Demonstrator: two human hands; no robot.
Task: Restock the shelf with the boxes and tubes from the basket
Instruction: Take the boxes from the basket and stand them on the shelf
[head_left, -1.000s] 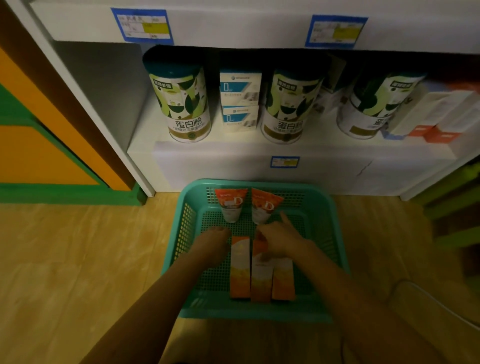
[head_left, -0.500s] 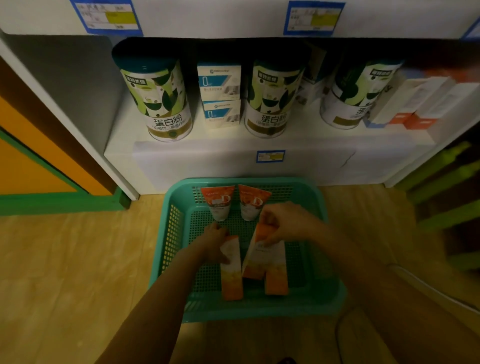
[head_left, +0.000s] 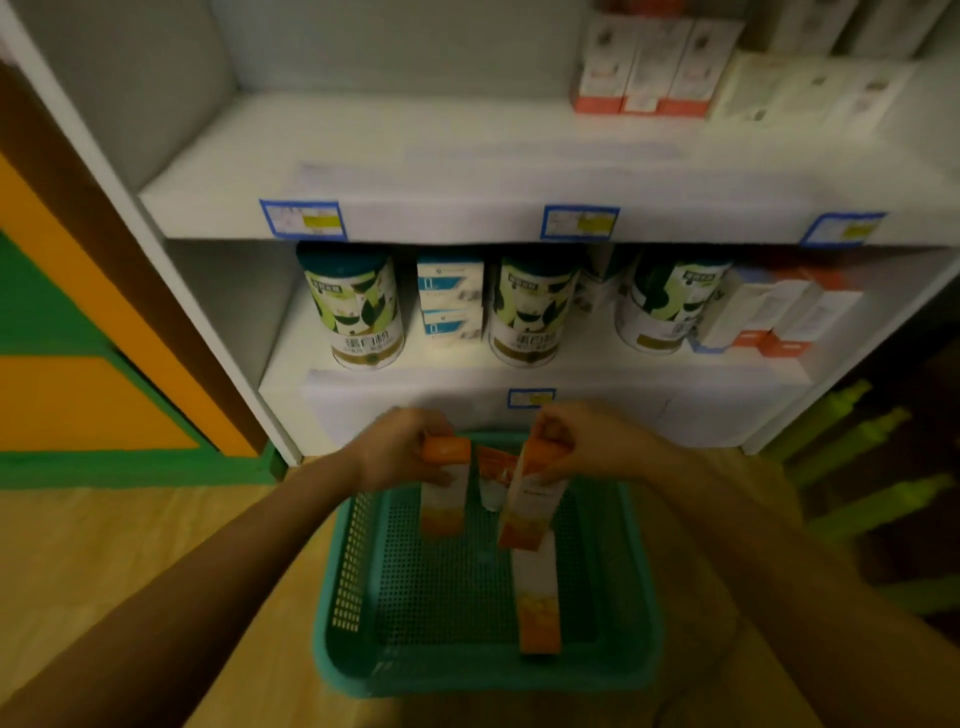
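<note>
A teal mesh basket sits on the wooden floor before a white shelf unit. My left hand grips the top end of an orange-and-white box, which hangs upright above the basket. My right hand holds a second orange-and-white box by its top, tilted slightly. A third box lies flat in the basket on the right. Between the two lifted boxes an orange-and-white tube shows partly in the basket's far end.
The upper shelf board is bare on its left and middle; white-and-red boxes stand at its right. The lower shelf holds green-and-white tins, small blue-and-white boxes and white boxes. An orange-and-green panel is at left.
Both hands have risen out of the basket, each lifting one box by its top end. The view has tilted up, bringing the upper shelf into sight.
</note>
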